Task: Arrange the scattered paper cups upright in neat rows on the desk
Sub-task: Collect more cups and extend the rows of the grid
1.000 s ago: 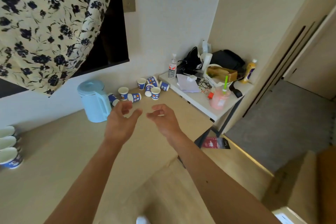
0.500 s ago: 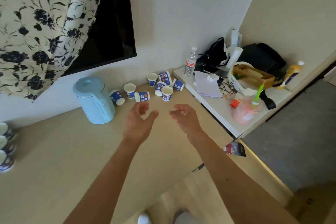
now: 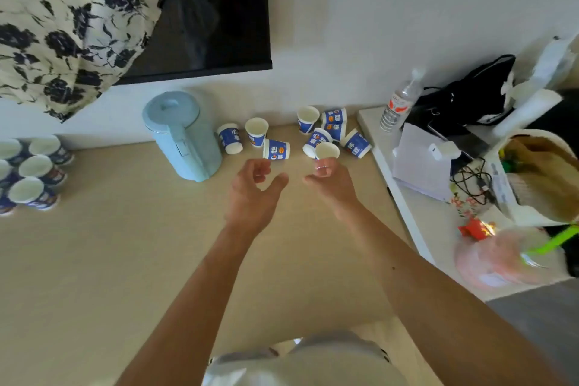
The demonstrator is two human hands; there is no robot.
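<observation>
Your left hand (image 3: 253,194) hovers over the bench (image 3: 94,260), fingers loosely curled, thumb spread, holding nothing. Your right hand (image 3: 329,180) hangs just beside it, also loosely curled and empty. Its fingertips (image 3: 323,166) overlap the foot of an upright cup (image 3: 326,150); whether they touch it cannot be told. The scattered cups (image 3: 276,150) lie by the wall, between the blue jug (image 3: 183,135) and the white side table (image 3: 416,222). Some stand upright and others lie on their sides, several touching. A second group (image 3: 34,172) stands upright in close rows at the bench's far left edge. A bottle (image 3: 399,103) stands on the side table.
</observation>
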